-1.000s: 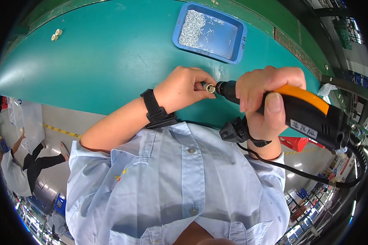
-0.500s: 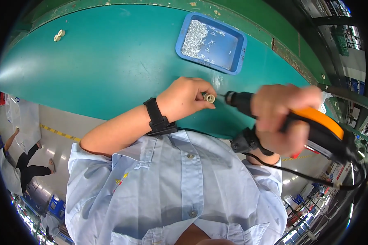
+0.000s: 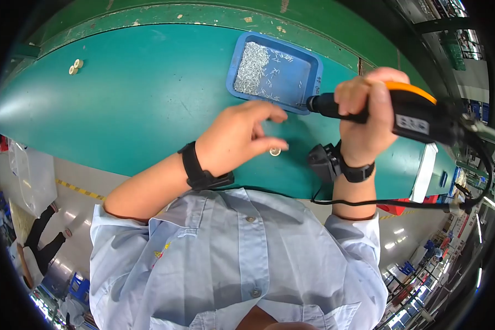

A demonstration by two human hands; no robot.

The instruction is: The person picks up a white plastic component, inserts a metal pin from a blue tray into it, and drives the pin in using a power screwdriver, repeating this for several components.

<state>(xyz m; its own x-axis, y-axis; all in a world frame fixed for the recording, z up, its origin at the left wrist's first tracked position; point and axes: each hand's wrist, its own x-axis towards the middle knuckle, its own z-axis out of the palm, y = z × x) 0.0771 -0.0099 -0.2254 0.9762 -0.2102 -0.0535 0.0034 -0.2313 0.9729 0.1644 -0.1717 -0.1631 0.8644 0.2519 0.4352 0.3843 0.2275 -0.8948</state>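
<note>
My left hand (image 3: 234, 135) hovers over the green table, thumb and fingers spread apart. Just under its thumb tip shows a small cream-coloured round part (image 3: 275, 152), partly covered by the thumb; the fingers are not closed round it. In my right hand (image 3: 368, 113) is a black and orange corded electric screwdriver (image 3: 415, 118), gripped round its body. It points left, and its thin bit reaches over the near right rim of a blue tray (image 3: 291, 45). Many small silvery screw-like pieces (image 3: 251, 69) lie in the tray, mostly heaped on its left side.
Two more cream round parts (image 3: 76, 66) rest at the table's far left. A raised green ledge (image 3: 203, 17) runs along the back of the table (image 3: 148, 99). The tool's black cable (image 3: 390, 205) trails across on the right. Another person (image 3: 36, 253) is at lower left, beyond the table.
My left hand has let go of the cream round part, its fingers parting. My right hand has swung the screwdriver away from the part and up to the tray.
</note>
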